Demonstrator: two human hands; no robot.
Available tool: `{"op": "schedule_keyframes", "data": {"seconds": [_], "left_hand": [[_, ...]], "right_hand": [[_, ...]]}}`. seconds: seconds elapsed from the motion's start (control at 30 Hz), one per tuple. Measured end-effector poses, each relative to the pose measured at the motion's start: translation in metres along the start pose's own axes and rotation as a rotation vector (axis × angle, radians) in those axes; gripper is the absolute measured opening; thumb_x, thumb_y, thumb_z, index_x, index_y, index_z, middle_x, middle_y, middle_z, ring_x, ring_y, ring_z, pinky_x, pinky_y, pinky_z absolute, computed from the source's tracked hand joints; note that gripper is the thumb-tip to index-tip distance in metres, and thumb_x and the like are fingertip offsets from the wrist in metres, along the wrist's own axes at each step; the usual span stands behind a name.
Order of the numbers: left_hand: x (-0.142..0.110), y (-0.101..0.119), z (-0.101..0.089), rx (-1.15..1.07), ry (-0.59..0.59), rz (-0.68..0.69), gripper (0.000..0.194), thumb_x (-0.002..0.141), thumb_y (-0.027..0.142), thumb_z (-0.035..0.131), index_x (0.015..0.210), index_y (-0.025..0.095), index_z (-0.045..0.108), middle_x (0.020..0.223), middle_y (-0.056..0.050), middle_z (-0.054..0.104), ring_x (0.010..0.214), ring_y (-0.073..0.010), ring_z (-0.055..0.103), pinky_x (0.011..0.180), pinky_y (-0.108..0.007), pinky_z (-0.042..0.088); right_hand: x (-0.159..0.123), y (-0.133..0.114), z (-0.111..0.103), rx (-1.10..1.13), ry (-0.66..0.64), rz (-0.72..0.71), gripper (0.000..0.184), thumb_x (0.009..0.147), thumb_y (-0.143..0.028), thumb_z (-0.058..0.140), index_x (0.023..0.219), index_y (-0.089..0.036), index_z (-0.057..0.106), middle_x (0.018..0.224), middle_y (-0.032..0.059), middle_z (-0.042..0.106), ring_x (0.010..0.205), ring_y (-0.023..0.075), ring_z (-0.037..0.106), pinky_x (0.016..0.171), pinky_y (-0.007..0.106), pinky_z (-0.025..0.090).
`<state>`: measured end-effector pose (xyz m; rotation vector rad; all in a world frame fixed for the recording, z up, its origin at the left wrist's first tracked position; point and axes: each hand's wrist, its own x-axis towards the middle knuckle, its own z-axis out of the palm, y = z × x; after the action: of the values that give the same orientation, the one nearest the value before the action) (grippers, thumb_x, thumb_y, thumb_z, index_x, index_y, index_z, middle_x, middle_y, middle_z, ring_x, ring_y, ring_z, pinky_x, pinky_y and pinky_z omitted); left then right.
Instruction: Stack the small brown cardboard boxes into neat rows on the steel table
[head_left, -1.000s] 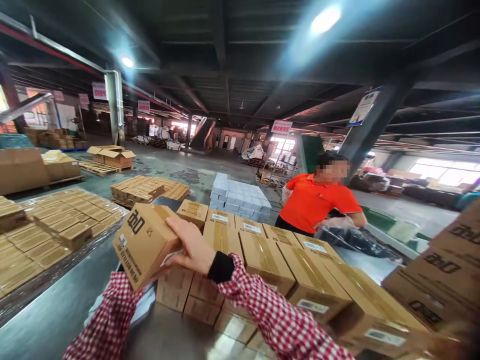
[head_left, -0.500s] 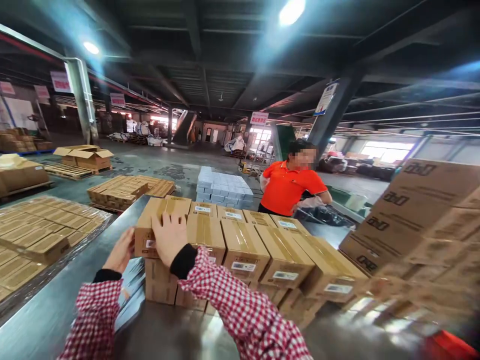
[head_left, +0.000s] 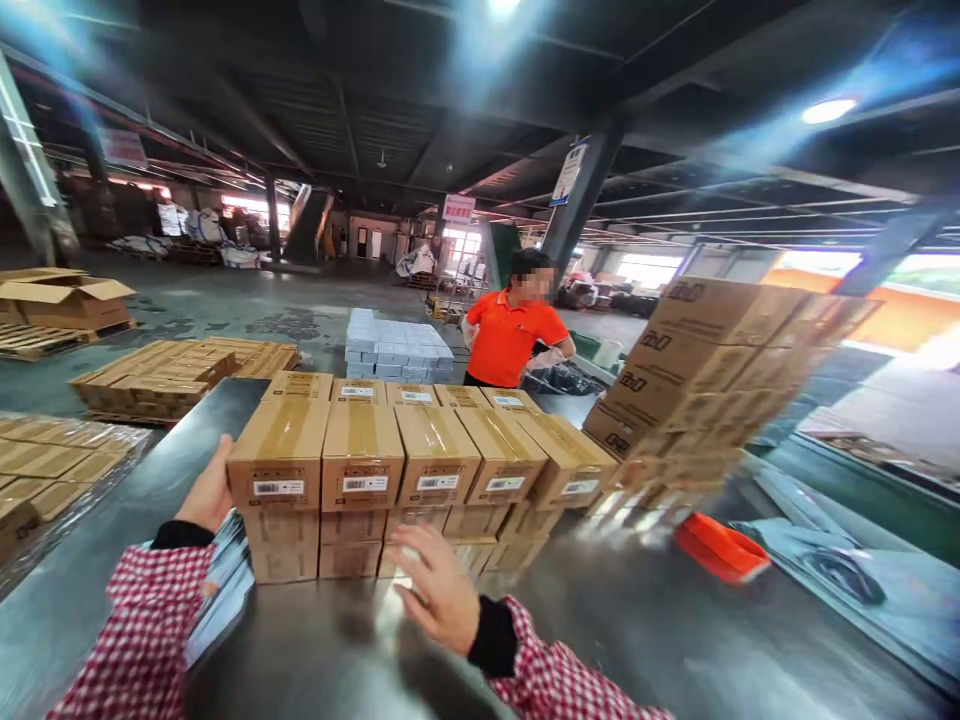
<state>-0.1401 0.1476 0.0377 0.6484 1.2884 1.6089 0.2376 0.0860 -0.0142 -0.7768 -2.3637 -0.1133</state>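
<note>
A block of brown cartons (head_left: 397,465) stands two layers high on a shiny metal table (head_left: 585,640), barcode labels facing me. My left hand (head_left: 207,492) lies flat against the left side of the corner carton (head_left: 279,455), fingers out. In front of the lower row my right hand (head_left: 433,590) hovers over the tabletop, fingers spread and holding nothing. Both sleeves are red-and-white check.
A person in an orange shirt (head_left: 513,335) works behind the cartons. A taller carton stack (head_left: 705,370) rises on the right, an orange tool (head_left: 720,548) lying near it. Flat plastic bags (head_left: 221,585) lie by my left arm. Pallets of boxes (head_left: 169,370) stand on the floor to the left.
The carton I held has been set onto the top left corner of the block. My right hand came off it and dropped low in front; the view turned right.
</note>
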Motion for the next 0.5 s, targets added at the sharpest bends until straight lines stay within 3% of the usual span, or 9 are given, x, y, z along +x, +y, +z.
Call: {"op": "schedule_keyframes", "data": {"seconds": [0.07, 0.1, 0.17, 0.23, 0.3, 0.37, 0.5], "left_hand": [[-0.002, 0.003, 0.000, -0.008, 0.008, -0.041, 0.065, 0.109, 0.058, 0.032, 0.127, 0.004, 0.064, 0.099, -0.007, 0.079, 0.130, -0.0254, 0.063, 0.117, -0.044, 0.043], [-0.003, 0.004, -0.001, -0.009, 0.005, -0.066, 0.062, 0.108, 0.058, 0.035, 0.125, 0.006, 0.066, 0.097, -0.007, 0.080, 0.129, -0.0251, 0.064, 0.116, -0.042, 0.046], [-0.003, 0.007, -0.001, -0.023, 0.008, -0.122, 0.052, 0.107, 0.052, 0.039, 0.121, 0.012, 0.069, 0.091, -0.005, 0.081, 0.119, -0.0235, 0.071, 0.110, -0.036, 0.054], [-0.002, 0.009, 0.001, -0.054, 0.025, -0.151, 0.043, 0.108, 0.043, 0.039, 0.122, 0.016, 0.069, 0.080, -0.002, 0.079, 0.100, -0.0211, 0.077, 0.095, -0.029, 0.063], [-0.002, 0.011, 0.005, -0.067, 0.104, -0.139, 0.041, 0.109, 0.034, 0.036, 0.129, 0.015, 0.066, 0.067, 0.002, 0.075, 0.074, -0.0174, 0.077, 0.074, -0.022, 0.065], [-0.002, 0.012, 0.008, -0.054, 0.145, -0.115, 0.042, 0.109, 0.030, 0.036, 0.138, 0.014, 0.062, 0.062, 0.005, 0.073, 0.055, -0.0143, 0.071, 0.058, -0.017, 0.061], [-0.005, 0.013, 0.006, -0.047, 0.118, -0.080, 0.048, 0.107, 0.030, 0.032, 0.144, 0.013, 0.057, 0.063, 0.003, 0.073, 0.056, -0.0204, 0.071, 0.061, -0.028, 0.066]], "right_hand": [[-0.044, 0.047, -0.027, -0.130, 0.235, 0.275, 0.042, 0.100, -0.035, 0.052, 0.141, -0.031, 0.063, 0.138, 0.0138, 0.069, 0.135, 0.0277, 0.063, 0.114, 0.046, 0.056], [-0.061, 0.073, -0.044, -0.175, 0.369, 0.438, 0.046, 0.098, -0.041, 0.055, 0.142, -0.028, 0.061, 0.142, 0.0169, 0.066, 0.137, 0.0324, 0.061, 0.113, 0.054, 0.055], [-0.086, 0.122, -0.082, -0.153, 0.634, 0.722, 0.070, 0.090, -0.058, 0.060, 0.147, -0.019, 0.054, 0.146, 0.0212, 0.061, 0.140, 0.0398, 0.056, 0.118, 0.066, 0.045], [-0.101, 0.163, -0.116, 0.012, 0.809, 0.971, 0.102, 0.077, -0.072, 0.065, 0.156, -0.013, 0.039, 0.161, 0.0246, 0.044, 0.148, 0.0420, 0.045, 0.125, 0.066, 0.034], [-0.108, 0.193, -0.138, 0.249, 0.855, 1.151, 0.124, 0.066, -0.081, 0.065, 0.162, -0.014, 0.024, 0.173, 0.0212, 0.024, 0.158, 0.0388, 0.029, 0.132, 0.058, 0.024], [-0.111, 0.215, -0.150, 0.444, 0.807, 1.252, 0.129, 0.063, -0.086, 0.061, 0.164, -0.019, 0.018, 0.177, 0.0142, 0.015, 0.163, 0.0333, 0.022, 0.134, 0.051, 0.021], [-0.115, 0.247, -0.163, 0.620, 0.647, 1.307, 0.113, 0.070, -0.095, 0.036, 0.158, -0.025, 0.034, 0.171, 0.0134, 0.034, 0.160, 0.0328, 0.030, 0.131, 0.053, 0.032]]}}
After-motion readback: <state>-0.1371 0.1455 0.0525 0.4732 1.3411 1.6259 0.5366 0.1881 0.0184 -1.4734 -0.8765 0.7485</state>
